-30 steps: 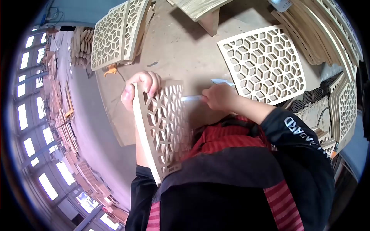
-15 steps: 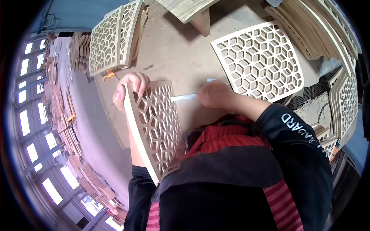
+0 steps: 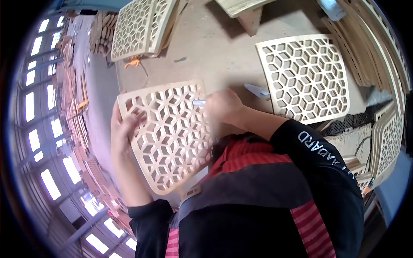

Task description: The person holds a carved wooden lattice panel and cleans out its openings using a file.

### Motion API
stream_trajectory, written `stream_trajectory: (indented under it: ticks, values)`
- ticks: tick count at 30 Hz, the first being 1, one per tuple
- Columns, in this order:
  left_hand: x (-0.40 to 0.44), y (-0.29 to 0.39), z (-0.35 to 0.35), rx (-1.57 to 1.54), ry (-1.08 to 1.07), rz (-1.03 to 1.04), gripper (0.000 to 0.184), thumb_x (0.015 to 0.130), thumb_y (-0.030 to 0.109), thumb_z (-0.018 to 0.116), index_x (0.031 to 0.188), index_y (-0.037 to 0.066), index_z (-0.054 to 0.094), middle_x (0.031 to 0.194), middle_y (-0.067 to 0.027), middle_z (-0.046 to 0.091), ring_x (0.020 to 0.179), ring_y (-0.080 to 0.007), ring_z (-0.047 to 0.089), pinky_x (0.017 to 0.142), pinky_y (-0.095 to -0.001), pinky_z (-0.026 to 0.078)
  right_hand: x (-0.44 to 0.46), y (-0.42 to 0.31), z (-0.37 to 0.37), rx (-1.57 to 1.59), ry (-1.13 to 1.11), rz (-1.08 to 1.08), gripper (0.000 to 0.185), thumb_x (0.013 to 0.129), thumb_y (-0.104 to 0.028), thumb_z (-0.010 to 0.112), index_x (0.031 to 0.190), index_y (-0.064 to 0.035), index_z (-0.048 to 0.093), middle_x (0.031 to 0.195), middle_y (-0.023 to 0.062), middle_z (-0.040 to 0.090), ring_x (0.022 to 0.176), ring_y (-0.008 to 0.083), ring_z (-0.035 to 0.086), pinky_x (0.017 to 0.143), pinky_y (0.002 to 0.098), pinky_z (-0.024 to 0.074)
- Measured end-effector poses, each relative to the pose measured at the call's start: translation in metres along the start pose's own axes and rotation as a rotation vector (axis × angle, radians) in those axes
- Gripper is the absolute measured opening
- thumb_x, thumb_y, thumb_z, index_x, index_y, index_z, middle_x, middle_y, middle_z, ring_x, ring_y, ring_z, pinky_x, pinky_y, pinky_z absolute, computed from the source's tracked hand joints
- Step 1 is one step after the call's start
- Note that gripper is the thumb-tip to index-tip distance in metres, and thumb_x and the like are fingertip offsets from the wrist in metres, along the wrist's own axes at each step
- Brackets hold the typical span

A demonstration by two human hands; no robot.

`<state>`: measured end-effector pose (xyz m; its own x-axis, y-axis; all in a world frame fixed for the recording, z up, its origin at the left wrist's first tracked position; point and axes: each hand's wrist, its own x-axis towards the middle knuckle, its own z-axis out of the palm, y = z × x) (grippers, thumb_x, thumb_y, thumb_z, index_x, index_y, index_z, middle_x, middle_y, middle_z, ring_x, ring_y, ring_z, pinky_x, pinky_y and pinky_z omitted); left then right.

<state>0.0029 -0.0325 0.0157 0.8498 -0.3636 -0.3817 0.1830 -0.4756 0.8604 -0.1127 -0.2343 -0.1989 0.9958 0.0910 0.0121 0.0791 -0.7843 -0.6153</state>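
Observation:
A pale wooden lattice panel (image 3: 172,129) is tilted up in front of my body, its lower edge close to my apron. My left hand (image 3: 124,129) grips its left edge, thumb on the face and fingers behind. Near the upper right edge, my right hand (image 3: 223,105) is closed around a narrow, flat, light-coloured strip-shaped tool (image 3: 198,102). The tool's tip shows against the lattice openings; its exact kind is unclear. A second lattice panel (image 3: 305,79) lies flat on the table to the right. Beside it is a pointed grey-white piece (image 3: 257,90).
Stacked lattice panels (image 3: 133,30) stand at the upper left, near an orange tool (image 3: 133,61). A wooden stand (image 3: 245,8) is at the back. Curved wooden parts (image 3: 357,51) and more lattice panels (image 3: 389,142) line the right side.
The held panel has turned from nearly edge-on to face me more. My left hand has shifted down and left along its edge. My right hand and the tool have come closer to the panel.

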Motion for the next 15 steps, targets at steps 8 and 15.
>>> stream_trajectory:
  ticks: [8, 15]
  values:
    - [-0.019, -0.034, -0.027, 0.395, 0.170, -0.034, 0.059, 0.084, -0.004, 0.066, 0.137, 0.004, 0.042, 0.102, -0.0111, 0.066, 0.078, -0.0145, 0.068, 0.051, -0.0228, 0.052, 0.006, -0.018, -0.037, -0.010, -0.203, -0.010, 0.033, 0.085, -0.008, 0.053, 0.117, -0.0103, 0.056, 0.080, 0.0141, 0.068, 0.073, 0.0306, 0.069, 0.062, 0.0415, 0.0531]
    - [0.030, 0.019, -0.023, 0.797, 0.092, 0.135, 0.056, 0.079, -0.006, 0.067, 0.131, 0.005, 0.049, 0.091, -0.0091, 0.068, 0.081, -0.0147, 0.066, 0.070, -0.0279, 0.054, 0.010, -0.036, -0.003, 0.167, -0.049, 0.077, 0.043, 0.090, -0.010, 0.052, 0.132, -0.0158, 0.051, 0.087, 0.0183, 0.067, 0.078, 0.0368, 0.066, 0.068, 0.0458, 0.0527]
